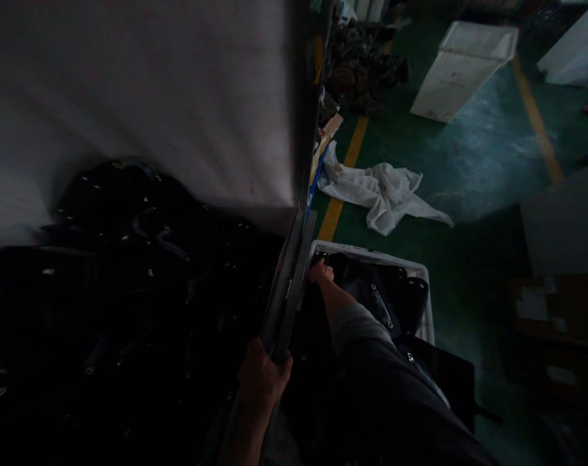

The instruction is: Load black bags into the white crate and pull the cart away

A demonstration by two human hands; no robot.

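Grey metal rail [290, 288] is clamped in my left hand [263, 380]; just ahead of that grip my right hand [320, 270] lies on dark garments [374, 294] inside the white crate [372, 254]. Whether its fingers are closed, I cannot tell.

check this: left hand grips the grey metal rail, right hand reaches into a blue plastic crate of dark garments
No: in the head view the plastic crate is white, not blue. The left hand grips the grey metal rail; the right hand reaches into its dark garments.
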